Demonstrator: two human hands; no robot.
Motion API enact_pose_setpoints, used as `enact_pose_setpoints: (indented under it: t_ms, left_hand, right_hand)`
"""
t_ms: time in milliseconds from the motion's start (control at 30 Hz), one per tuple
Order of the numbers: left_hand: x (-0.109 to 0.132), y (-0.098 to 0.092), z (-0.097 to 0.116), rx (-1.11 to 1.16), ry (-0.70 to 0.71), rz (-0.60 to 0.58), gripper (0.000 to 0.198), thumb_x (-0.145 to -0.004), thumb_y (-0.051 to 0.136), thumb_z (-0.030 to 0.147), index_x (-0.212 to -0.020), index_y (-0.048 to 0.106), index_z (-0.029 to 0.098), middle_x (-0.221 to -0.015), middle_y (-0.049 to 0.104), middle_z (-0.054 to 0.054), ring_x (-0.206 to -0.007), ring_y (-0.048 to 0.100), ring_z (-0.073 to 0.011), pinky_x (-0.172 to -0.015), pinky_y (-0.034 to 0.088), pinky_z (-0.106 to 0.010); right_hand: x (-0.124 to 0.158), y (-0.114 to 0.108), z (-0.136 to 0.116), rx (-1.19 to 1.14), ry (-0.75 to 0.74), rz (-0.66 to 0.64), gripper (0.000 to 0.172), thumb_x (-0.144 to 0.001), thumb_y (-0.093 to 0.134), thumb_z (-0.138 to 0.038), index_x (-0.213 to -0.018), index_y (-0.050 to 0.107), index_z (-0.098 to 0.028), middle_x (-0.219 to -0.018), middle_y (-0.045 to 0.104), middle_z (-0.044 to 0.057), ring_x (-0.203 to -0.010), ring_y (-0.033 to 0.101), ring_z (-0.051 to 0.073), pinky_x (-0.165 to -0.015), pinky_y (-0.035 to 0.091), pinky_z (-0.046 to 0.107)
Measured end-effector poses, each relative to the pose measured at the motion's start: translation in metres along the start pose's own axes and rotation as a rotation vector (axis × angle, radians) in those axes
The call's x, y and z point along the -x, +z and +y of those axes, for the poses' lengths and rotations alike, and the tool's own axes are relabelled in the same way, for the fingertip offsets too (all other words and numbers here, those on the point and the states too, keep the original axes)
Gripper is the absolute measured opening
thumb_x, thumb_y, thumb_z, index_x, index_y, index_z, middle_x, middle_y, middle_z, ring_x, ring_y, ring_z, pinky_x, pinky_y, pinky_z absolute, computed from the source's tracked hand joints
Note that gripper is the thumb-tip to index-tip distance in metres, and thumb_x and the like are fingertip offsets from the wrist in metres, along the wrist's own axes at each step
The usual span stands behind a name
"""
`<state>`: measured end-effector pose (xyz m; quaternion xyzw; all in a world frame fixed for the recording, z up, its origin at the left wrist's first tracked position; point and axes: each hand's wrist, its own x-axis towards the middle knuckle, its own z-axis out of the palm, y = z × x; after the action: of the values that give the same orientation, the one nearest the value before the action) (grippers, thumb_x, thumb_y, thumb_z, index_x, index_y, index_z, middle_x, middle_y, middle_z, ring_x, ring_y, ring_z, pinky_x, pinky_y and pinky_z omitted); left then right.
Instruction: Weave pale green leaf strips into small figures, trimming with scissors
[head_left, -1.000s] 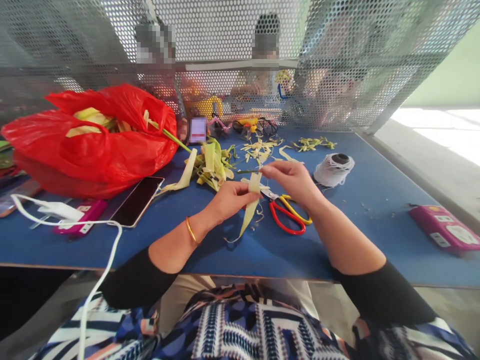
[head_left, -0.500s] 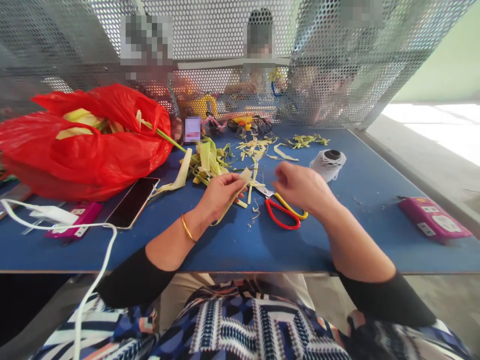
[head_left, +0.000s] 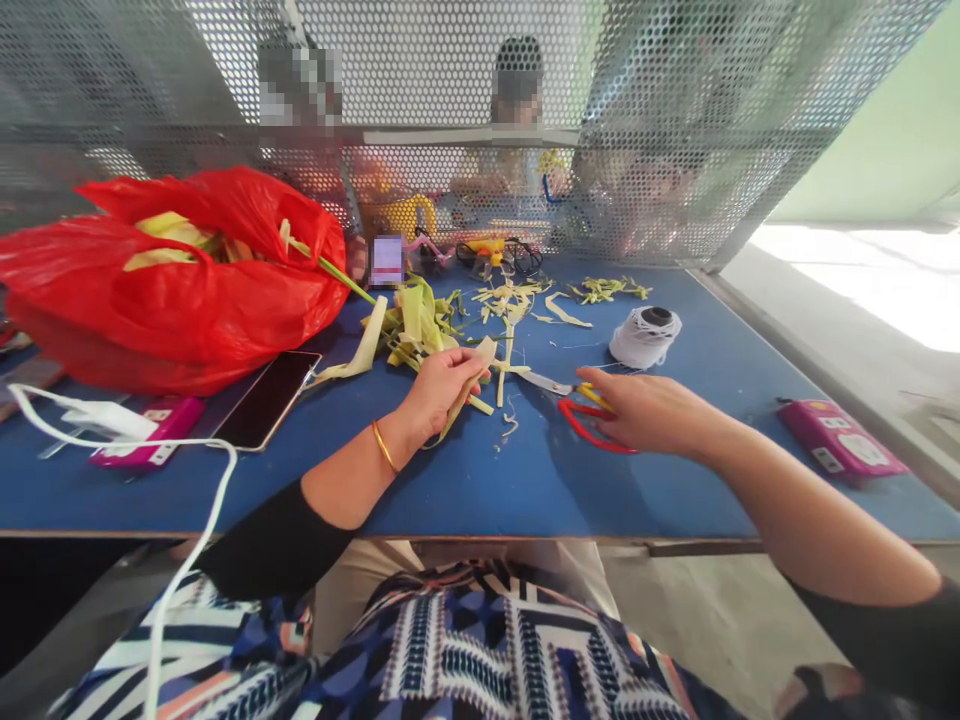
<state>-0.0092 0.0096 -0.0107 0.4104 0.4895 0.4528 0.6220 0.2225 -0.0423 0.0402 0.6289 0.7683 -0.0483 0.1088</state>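
My left hand (head_left: 439,388) is closed on a pale yellow leaf strip (head_left: 466,384) that bends out from between its fingers, just above the blue table (head_left: 465,480). A gold bangle sits on that wrist. My right hand (head_left: 641,410) lies over the handles of the red and yellow scissors (head_left: 577,400), fingers curled around them; the blades point left toward the strip. A heap of cut leaf pieces (head_left: 420,325) lies just beyond my left hand.
A red plastic bag (head_left: 172,280) full of leaves fills the left. A phone (head_left: 266,400), pink devices (head_left: 154,440) (head_left: 836,440), a white cable, and a spool of white thread (head_left: 645,335) lie around. A perforated metal screen (head_left: 480,120) closes the back; people sit behind it.
My right hand let go of the strip's top end and dropped to the scissors on the table. My left hand lowered with the leaf strip toward the table.
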Motion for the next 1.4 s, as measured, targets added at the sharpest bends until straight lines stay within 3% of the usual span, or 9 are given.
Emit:
enact_pose_setpoints:
  t_ms: [67, 133, 267, 333, 667, 1033, 1133, 1233, 1400]
  left_hand:
    - [0.000, 0.001, 0.001, 0.014, 0.005, 0.009, 0.010, -0.076, 0.072, 0.019, -0.071, 0.063, 0.014, -0.060, 0.063, 0.002, -0.042, 0.048, -0.0039, -0.042, 0.033, -0.017]
    - [0.001, 0.001, 0.002, 0.022, 0.015, 0.009, 0.011, -0.076, 0.072, 0.020, -0.071, 0.064, 0.014, -0.060, 0.063, 0.001, -0.041, 0.046, -0.0035, -0.041, 0.031, -0.017]
    - [0.002, 0.005, 0.004, -0.004, 0.082, -0.005, 0.016, -0.073, 0.075, 0.025, -0.068, 0.063, 0.015, -0.058, 0.061, 0.002, -0.040, 0.042, -0.0028, -0.042, 0.030, -0.018]
    - [0.001, 0.009, 0.007, -0.027, 0.126, -0.029, 0.020, -0.071, 0.077, 0.027, -0.065, 0.062, 0.015, -0.057, 0.059, 0.003, -0.040, 0.041, -0.0026, -0.042, 0.031, -0.018]
    - [-0.023, 0.030, 0.024, -0.077, 0.190, -0.099, 0.014, -0.072, 0.074, 0.024, -0.068, 0.065, 0.015, -0.056, 0.059, 0.003, -0.041, 0.037, -0.0031, -0.041, 0.027, -0.018]
    - [-0.056, 0.054, 0.031, -0.170, 0.083, -0.229, 0.024, -0.069, 0.080, 0.027, -0.059, 0.062, 0.015, -0.050, 0.056, 0.003, -0.039, 0.035, -0.0030, -0.040, 0.022, -0.017]
    - [-0.057, 0.056, 0.033, -0.147, 0.035, -0.199, 0.021, -0.071, 0.077, 0.021, -0.058, 0.062, 0.015, -0.051, 0.059, 0.002, -0.039, 0.040, -0.0037, -0.040, 0.027, -0.017]
    - [-0.049, 0.052, 0.039, -0.095, -0.019, -0.166, 0.014, -0.073, 0.074, 0.015, -0.063, 0.065, 0.015, -0.057, 0.065, 0.000, -0.046, 0.052, -0.0065, -0.043, 0.038, -0.017]
    - [-0.020, 0.038, 0.052, 0.016, 0.031, -0.102, 0.008, -0.071, 0.074, 0.009, -0.073, 0.068, 0.014, -0.073, 0.073, -0.003, -0.052, 0.057, -0.0063, -0.048, 0.044, -0.018]
  right_hand:
    - [0.009, -0.005, 0.016, 0.007, 0.050, -0.002, 0.041, -0.079, 0.063, -0.031, -0.119, 0.068, -0.021, -0.088, 0.074, 0.014, -0.080, 0.068, 0.031, -0.066, 0.044, 0.037]
    - [0.018, -0.004, 0.032, -0.119, 0.051, -0.010, 0.038, -0.078, 0.064, -0.036, -0.112, 0.072, -0.023, -0.076, 0.072, 0.012, -0.072, 0.066, 0.030, -0.065, 0.043, 0.039]
    - [0.029, 0.010, 0.041, -0.882, 0.014, 0.018, 0.064, -0.068, 0.070, -0.054, -0.123, 0.066, -0.022, -0.078, 0.068, 0.006, -0.067, 0.061, 0.023, -0.062, 0.047, 0.036]
    - [0.028, 0.017, 0.034, -1.114, -0.001, 0.059, 0.072, -0.060, 0.076, -0.059, -0.121, 0.065, -0.022, -0.077, 0.064, 0.004, -0.068, 0.058, 0.020, -0.062, 0.048, 0.034]
    - [-0.012, 0.019, 0.009, -1.162, -0.127, 0.125, 0.064, -0.065, 0.072, -0.062, -0.111, 0.063, -0.017, -0.065, 0.042, -0.008, -0.056, 0.038, 0.009, -0.052, 0.034, 0.026]
    - [-0.030, 0.015, 0.017, -1.304, -0.020, 0.087, 0.066, -0.056, 0.074, -0.072, -0.092, 0.066, -0.017, -0.049, 0.036, -0.010, -0.041, 0.031, 0.007, -0.042, 0.026, 0.025]
    - [-0.037, 0.021, 0.023, -1.226, 0.035, 0.170, 0.065, -0.062, 0.067, -0.076, -0.092, 0.065, -0.018, -0.051, 0.040, -0.008, -0.041, 0.034, 0.009, -0.043, 0.029, 0.026]
    - [-0.043, 0.022, 0.023, -0.810, 0.144, 0.313, 0.054, -0.077, 0.059, -0.067, -0.102, 0.065, -0.019, -0.065, 0.061, 0.001, -0.056, 0.055, 0.018, -0.054, 0.039, 0.030]
    - [-0.048, 0.016, 0.007, -0.146, 0.281, 0.189, 0.043, -0.095, 0.044, -0.043, -0.120, 0.058, -0.011, -0.093, 0.074, 0.018, -0.086, 0.071, 0.033, -0.060, 0.043, 0.033]
